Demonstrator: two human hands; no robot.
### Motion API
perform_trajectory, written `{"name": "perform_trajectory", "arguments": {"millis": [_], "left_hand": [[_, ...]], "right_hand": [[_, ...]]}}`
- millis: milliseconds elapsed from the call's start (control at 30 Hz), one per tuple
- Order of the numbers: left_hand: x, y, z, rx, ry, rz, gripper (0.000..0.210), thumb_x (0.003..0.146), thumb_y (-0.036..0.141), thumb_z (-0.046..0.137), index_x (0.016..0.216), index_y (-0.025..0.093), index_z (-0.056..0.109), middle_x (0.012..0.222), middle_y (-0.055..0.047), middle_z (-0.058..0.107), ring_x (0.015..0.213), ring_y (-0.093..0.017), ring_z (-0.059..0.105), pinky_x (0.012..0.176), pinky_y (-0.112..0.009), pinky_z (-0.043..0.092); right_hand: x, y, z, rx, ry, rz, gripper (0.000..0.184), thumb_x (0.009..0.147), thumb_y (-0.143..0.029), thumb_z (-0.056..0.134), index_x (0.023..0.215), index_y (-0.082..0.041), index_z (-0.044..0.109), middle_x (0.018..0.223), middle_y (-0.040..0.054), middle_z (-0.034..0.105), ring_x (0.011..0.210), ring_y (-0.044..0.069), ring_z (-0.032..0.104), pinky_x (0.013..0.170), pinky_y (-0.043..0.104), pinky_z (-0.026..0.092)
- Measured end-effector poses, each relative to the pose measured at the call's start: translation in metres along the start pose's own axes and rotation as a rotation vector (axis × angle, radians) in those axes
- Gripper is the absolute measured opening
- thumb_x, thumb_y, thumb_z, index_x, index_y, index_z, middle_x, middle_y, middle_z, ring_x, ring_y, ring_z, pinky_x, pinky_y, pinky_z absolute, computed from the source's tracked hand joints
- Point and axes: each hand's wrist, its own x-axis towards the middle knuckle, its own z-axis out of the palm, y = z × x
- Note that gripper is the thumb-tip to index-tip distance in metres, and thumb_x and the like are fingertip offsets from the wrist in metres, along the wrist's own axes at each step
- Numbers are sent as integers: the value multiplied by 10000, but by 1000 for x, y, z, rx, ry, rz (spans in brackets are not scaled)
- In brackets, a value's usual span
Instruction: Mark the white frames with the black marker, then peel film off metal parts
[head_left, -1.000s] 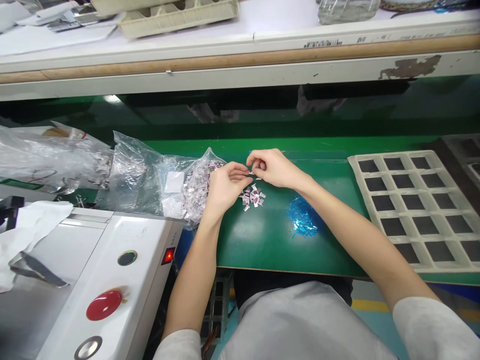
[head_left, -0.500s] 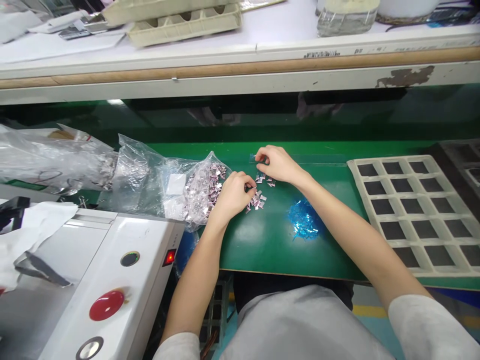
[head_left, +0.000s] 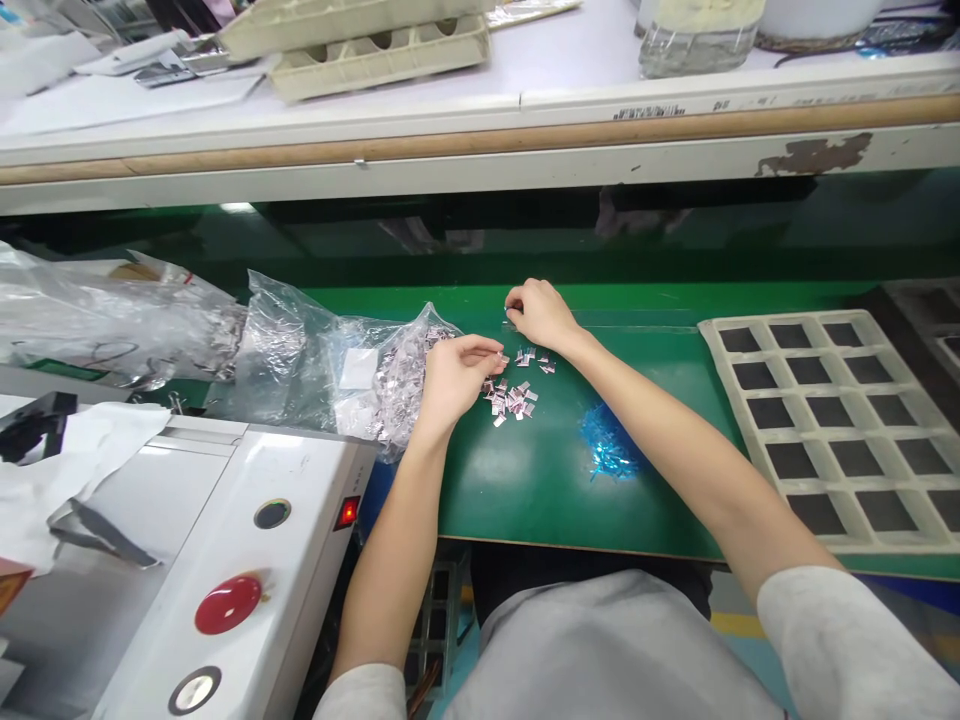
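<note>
My left hand [head_left: 459, 378] is closed in a pinch on a small shiny metal piece [head_left: 503, 359], its fingertips pointing right. Just below it, a loose pile of similar small metal pieces [head_left: 513, 400] lies on the green table. A few more pieces [head_left: 534, 358] lie below my right hand [head_left: 541, 316]. That hand is also closed, fingertips pinched at the left end of a clear strip [head_left: 637, 319]; whatever is between them is too small to make out. A clear plastic bag [head_left: 409, 375] of such metal pieces lies beside my left hand. Near my right forearm is a heap of blue slivers [head_left: 609, 440].
A cream compartment tray [head_left: 821, 400] with dark cells lies at the right. A white machine [head_left: 247, 560] with a red button [head_left: 228, 604] stands at the lower left. A shelf [head_left: 525, 150] spans the back, with egg-carton-like trays [head_left: 382, 60] and a glass jar [head_left: 697, 40] on it.
My left hand has lifted off the pile with a metal piece between its fingertips. My right hand has shifted slightly up and left, its fingers closing together. The view has shifted slightly.
</note>
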Motion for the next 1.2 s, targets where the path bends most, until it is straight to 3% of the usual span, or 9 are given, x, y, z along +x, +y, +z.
{"name": "perform_trajectory", "arguments": {"millis": [167,300,467,567,1200], "left_hand": [[2,2,0,-130,77,-26,207,730,258,920,854,168,781,806,-97,827,813,-258,847,834,-384,715],[1,4,1,-202,102,-16,245,710,267,945,839,164,764,823,-102,834,848,-261,856,881,-404,723],[-1,7,2,-220,106,12,240,710,259,951,821,177,755,803,-76,824,865,-272,859,923,-439,728],[-2,7,2,-222,97,10,264,705,268,962,815,178,739,818,-74,821,899,-285,865,964,-461,723],[-2,6,1,-224,88,16,222,717,227,952,809,176,757,841,-83,833,917,-284,862,950,-451,725]], "right_hand": [[-12,-6,-5,91,79,20,151,959,-103,632,938,-190,754,1102,143,756,1068,326,681,973,464,529],[-33,-13,-18,349,161,-70,110,938,-143,644,866,-216,685,974,74,760,958,262,704,919,404,544],[-59,-27,-34,665,38,-163,57,916,-195,649,876,-223,678,930,32,793,880,226,750,870,379,594],[-64,-33,-36,690,-9,-161,71,901,-180,637,863,-225,678,917,23,800,885,225,761,880,383,603],[-62,-30,-31,646,16,-191,112,909,-156,650,862,-206,739,896,29,810,861,216,766,861,364,593]]}}
